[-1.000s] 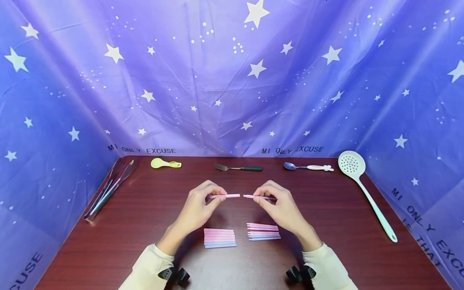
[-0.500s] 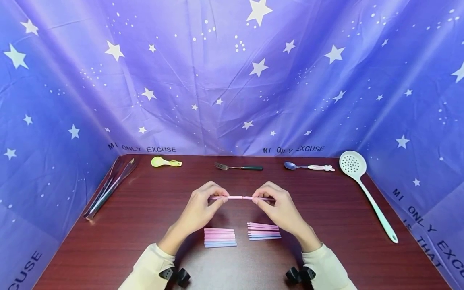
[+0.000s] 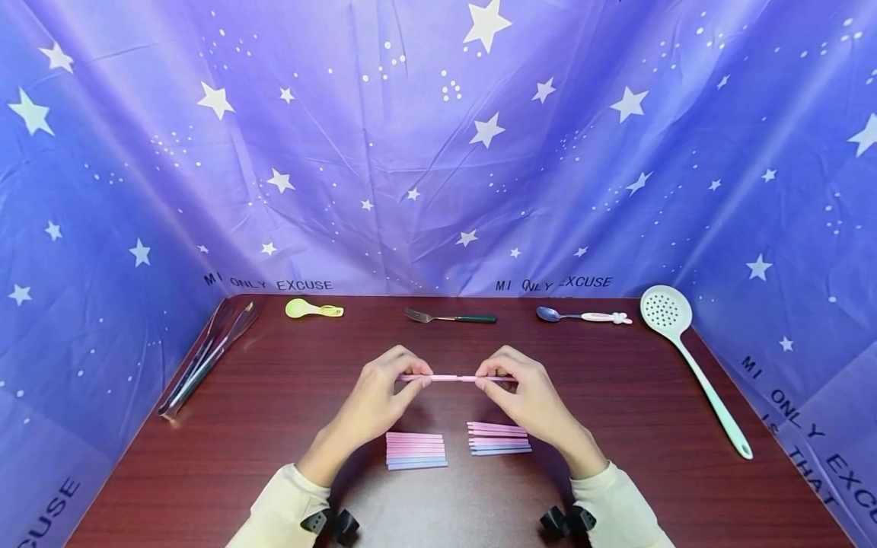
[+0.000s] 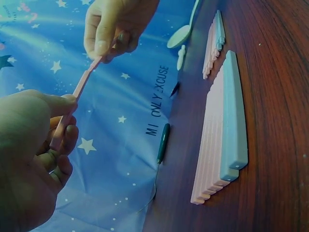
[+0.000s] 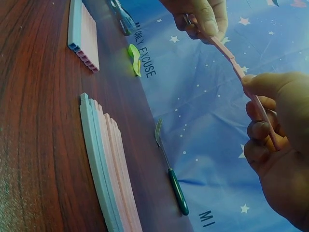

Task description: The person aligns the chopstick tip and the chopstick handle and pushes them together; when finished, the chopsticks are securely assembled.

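My left hand [image 3: 381, 392] pinches a pink stick [image 3: 445, 377] between thumb and fingers. Opposite it, my right hand [image 3: 526, 390] pinches a second pink stick [image 5: 263, 116], whose end meets the first one end to end above the table. A small step shows at the joint in both wrist views; how deep one end sits in the other I cannot tell. Below the hands lie two rows of pink and blue sticks: the left row [image 3: 415, 449] has square hollow ends in the right wrist view, and the right row [image 3: 499, 439] has narrowed tips.
Along the back of the dark wooden table [image 3: 274, 457] lie a yellow spoon [image 3: 301, 307], a green-handled fork [image 3: 473, 318] and a spoon with a white-pink handle [image 3: 603, 317]. Tongs [image 3: 205, 365] lie at left, a skimmer [image 3: 695, 358] at right. Starry cloth [image 3: 411, 152] encloses three sides.
A second ago the two pink sticks were apart; my hands have drawn together and their ends now meet. The joined sticks have dipped slightly. The two rows have stayed put.
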The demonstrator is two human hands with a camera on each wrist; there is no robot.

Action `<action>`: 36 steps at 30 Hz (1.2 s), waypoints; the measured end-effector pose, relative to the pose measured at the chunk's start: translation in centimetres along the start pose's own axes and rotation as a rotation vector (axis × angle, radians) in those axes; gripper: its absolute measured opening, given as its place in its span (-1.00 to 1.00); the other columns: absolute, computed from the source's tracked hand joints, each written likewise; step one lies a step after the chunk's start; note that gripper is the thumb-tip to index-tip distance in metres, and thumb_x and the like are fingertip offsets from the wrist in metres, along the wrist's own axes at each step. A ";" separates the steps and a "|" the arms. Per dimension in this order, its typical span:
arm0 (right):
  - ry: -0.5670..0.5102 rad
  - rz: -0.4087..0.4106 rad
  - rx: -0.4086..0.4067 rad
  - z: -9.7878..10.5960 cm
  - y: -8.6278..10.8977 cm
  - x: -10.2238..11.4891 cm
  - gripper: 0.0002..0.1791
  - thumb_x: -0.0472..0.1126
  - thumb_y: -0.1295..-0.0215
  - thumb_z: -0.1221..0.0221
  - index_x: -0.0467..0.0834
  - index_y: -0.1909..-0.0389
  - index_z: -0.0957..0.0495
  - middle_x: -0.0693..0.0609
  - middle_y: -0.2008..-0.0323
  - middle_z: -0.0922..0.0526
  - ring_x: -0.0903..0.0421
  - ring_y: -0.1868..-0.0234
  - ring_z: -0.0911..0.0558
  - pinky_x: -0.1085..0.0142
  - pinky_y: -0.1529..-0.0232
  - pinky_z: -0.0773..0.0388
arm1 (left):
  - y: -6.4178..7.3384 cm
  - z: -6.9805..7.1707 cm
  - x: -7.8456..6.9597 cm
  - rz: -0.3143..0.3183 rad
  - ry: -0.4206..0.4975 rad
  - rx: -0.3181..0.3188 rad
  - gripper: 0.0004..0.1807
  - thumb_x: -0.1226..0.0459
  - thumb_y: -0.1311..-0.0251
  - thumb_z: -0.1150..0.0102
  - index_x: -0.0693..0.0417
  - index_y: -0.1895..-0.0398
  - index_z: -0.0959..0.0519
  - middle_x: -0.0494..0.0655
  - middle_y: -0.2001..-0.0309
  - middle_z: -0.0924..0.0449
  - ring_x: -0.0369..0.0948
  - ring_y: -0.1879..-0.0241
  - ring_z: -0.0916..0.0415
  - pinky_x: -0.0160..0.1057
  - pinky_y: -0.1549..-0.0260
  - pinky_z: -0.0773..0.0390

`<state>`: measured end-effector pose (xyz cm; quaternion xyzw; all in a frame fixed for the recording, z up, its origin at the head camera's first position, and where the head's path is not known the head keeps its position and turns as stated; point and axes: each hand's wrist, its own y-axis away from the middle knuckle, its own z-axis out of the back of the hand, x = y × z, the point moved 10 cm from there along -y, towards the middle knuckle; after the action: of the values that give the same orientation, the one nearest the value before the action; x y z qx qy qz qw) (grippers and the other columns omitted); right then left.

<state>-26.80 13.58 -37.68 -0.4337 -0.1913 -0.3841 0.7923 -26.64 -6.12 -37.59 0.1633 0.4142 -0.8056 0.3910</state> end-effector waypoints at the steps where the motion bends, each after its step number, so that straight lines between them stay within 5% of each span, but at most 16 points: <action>1: 0.004 0.002 0.004 -0.1 0.0 0.0 -0.81 -0.32 -0.24 -0.41 0.06 0.31 -0.68 0.21 0.35 -0.60 0.31 0.38 -0.50 0.41 0.43 -0.46 | 0.0 0.0 -0.1 -0.008 -0.009 0.005 -0.91 0.28 -0.24 -0.43 -0.11 0.25 -0.70 -0.33 0.29 -0.59 -0.40 0.30 -0.48 -0.29 0.27 -0.58; 8: 0.016 -0.002 0.026 -0.4 0.1 -0.2 -0.82 -0.30 -0.25 -0.40 0.07 0.29 -0.68 0.23 0.36 -0.59 0.31 0.37 -0.52 0.39 0.41 -0.49 | 0.1 -0.3 -0.2 -0.022 -0.023 0.018 -0.92 0.28 -0.26 -0.42 -0.10 0.25 -0.70 -0.34 0.29 -0.58 -0.40 0.31 -0.47 -0.33 0.29 -0.55; 19: 0.019 0.006 0.044 -0.9 0.2 0.2 -0.83 -0.27 -0.27 -0.41 0.09 0.25 -0.71 0.24 0.34 -0.61 0.32 0.33 -0.55 0.39 0.34 -0.56 | 0.5 -2.0 0.9 0.064 0.082 0.040 -0.89 0.30 -0.25 -0.42 -0.11 0.21 -0.71 -0.30 0.34 -0.61 -0.41 0.43 -0.39 -0.44 0.43 -0.45; 28: -0.078 0.037 0.041 -0.6 0.0 1.2 -0.84 -0.27 -0.23 -0.44 0.05 0.24 -0.75 0.17 0.42 -0.64 0.31 0.40 -0.52 0.46 0.44 -0.49 | 0.5 -0.9 -0.1 0.038 0.131 -0.003 -0.87 0.30 -0.18 -0.48 -0.14 0.25 -0.76 -0.31 0.34 -0.70 -0.43 0.46 -0.41 -0.41 0.46 -0.49; 36: -0.120 0.034 0.052 -0.7 0.2 1.3 -0.80 -0.30 -0.24 -0.42 0.07 0.22 -0.74 0.16 0.47 -0.57 0.33 0.49 -0.44 0.47 0.54 -0.40 | 0.3 -0.9 -0.1 0.082 0.221 0.018 -0.86 0.32 -0.17 -0.49 -0.13 0.25 -0.78 -0.25 0.34 -0.74 -0.40 0.48 -0.43 -0.43 0.48 -0.48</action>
<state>-25.83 12.46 -37.38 -0.4384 -0.2411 -0.3388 0.7968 -26.41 -5.47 -38.29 0.2714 0.4404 -0.7697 0.3742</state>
